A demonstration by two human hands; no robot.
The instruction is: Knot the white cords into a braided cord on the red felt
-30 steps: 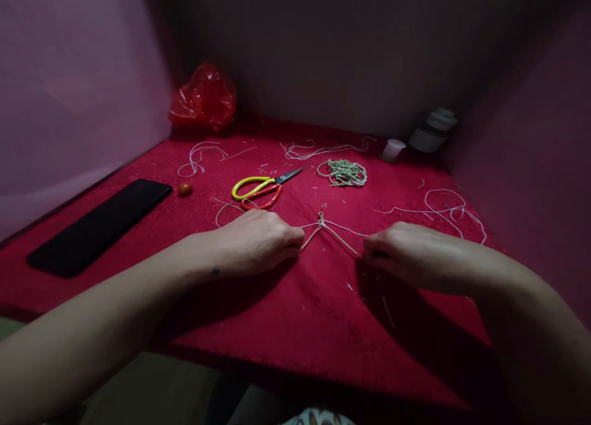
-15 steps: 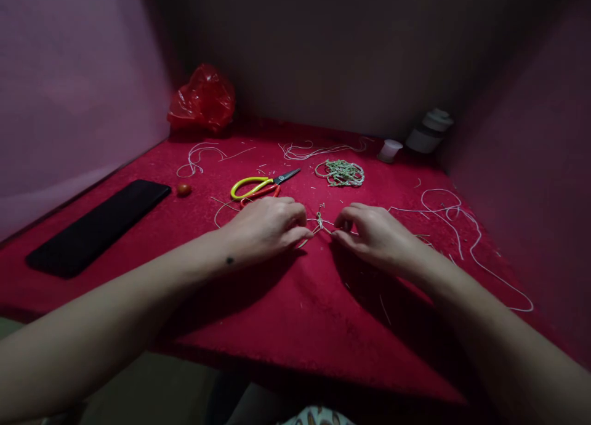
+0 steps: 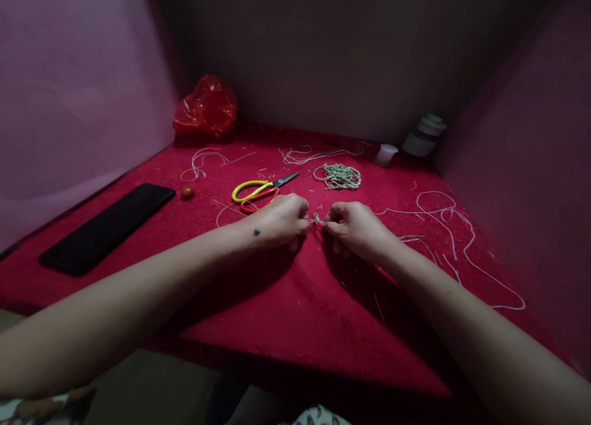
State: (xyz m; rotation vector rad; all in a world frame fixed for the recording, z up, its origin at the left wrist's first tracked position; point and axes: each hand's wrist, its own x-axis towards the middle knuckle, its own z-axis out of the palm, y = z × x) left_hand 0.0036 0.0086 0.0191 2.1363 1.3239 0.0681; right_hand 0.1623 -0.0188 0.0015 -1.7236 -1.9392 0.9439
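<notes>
Between my two hands is a small knotted piece of cord (image 3: 316, 218), pale with a greenish top. My left hand (image 3: 287, 220) is closed in a pinch on strands at its left side. On the other side, my right hand (image 3: 348, 226) pinches strands coming out to the right. Only a short gap separates the fingertips, with the knot in it. Behind my left hand lie scissors (image 3: 264, 191) with one yellow and one red handle, blades toward the upper right. Beyond the knot rests a pile of green and white braided cord (image 3: 341, 176).
A black phone (image 3: 108, 229) and a small reddish-brown round object (image 3: 187, 193) are at left. Behind them sits a red plastic bag (image 3: 207, 108). A thread spool (image 3: 386, 154) and a white-lidded jar (image 3: 425, 135) stand at back right. Loose white string (image 3: 471, 240) curls across the right side.
My hands have come closer together around the knot, and the strands between them look shorter. The camera view has shifted slightly; the other things lie as before.
</notes>
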